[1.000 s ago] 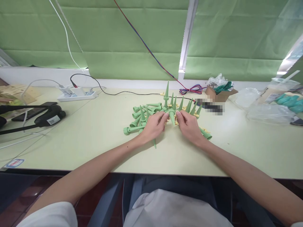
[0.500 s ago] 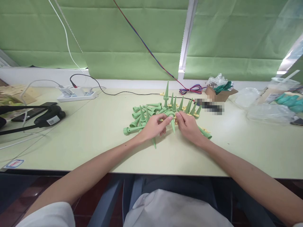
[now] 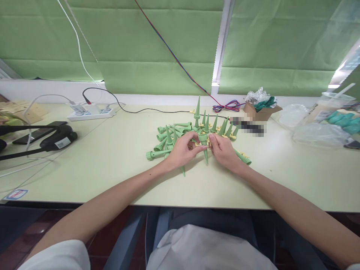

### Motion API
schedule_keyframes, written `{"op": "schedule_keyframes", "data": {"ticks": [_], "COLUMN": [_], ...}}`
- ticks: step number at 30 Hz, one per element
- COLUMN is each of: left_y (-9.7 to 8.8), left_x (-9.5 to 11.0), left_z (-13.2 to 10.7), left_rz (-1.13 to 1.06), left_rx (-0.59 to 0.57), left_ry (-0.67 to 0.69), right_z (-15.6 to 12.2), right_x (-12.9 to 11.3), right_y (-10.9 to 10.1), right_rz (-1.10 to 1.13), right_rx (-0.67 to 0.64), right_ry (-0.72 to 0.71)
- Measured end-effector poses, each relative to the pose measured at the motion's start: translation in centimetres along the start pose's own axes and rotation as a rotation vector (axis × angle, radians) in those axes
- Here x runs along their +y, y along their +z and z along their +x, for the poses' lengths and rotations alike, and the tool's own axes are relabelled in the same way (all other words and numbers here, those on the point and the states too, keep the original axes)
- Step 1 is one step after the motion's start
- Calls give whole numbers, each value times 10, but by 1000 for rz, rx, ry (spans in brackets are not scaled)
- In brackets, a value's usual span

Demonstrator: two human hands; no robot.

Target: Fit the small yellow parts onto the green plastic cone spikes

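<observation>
Both my hands meet over a heap of green plastic cone spikes (image 3: 168, 140) on the pale green table (image 3: 112, 165). My left hand (image 3: 182, 150) and my right hand (image 3: 223, 150) pinch one green spike (image 3: 204, 148) between them, its tip pointing down toward me. Small yellow pieces (image 3: 209, 141) lie among the spikes near my fingers. Another spike (image 3: 197, 108) stands upright at the back of the heap, with a row of upright ones (image 3: 222, 127) beside it. One spike (image 3: 244, 158) lies flat to the right of my right wrist.
A white power strip (image 3: 90, 112) with cables sits at the back left, a black device with a strap (image 3: 56, 138) at the left. A small cardboard box (image 3: 261, 110), clear plastic bags (image 3: 317, 131) and teal items (image 3: 345, 122) lie at the back right. Green blinds hang behind.
The held spike has swung from lying in the heap to pointing tip-down between my fingers. Both hands have closed in on its wide end.
</observation>
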State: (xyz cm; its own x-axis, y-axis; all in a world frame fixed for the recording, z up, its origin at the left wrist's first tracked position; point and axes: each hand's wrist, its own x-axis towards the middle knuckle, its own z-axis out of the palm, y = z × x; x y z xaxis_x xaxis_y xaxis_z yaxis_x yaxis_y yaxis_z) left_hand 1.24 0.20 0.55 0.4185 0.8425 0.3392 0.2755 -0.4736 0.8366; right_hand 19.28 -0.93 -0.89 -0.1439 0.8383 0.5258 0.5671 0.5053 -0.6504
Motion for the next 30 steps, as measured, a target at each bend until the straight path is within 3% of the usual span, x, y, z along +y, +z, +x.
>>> {"op": "schedule_keyframes", "data": {"ticks": [20,24,30], "left_y": [-1,0,0], "left_x": [-13,-13,0], "left_z": [-1,-1,1], "left_rz": [402,399,121], "left_rx": [105,136,108], "left_ry": [515,452,113], "right_z": [1,0,0], "right_x": [-2,-4,-8], "right_y": [1,1,1], "right_rz": [-4,28,25], "right_rx": [-70,-50,44], "right_ry": [-15,12,19]}}
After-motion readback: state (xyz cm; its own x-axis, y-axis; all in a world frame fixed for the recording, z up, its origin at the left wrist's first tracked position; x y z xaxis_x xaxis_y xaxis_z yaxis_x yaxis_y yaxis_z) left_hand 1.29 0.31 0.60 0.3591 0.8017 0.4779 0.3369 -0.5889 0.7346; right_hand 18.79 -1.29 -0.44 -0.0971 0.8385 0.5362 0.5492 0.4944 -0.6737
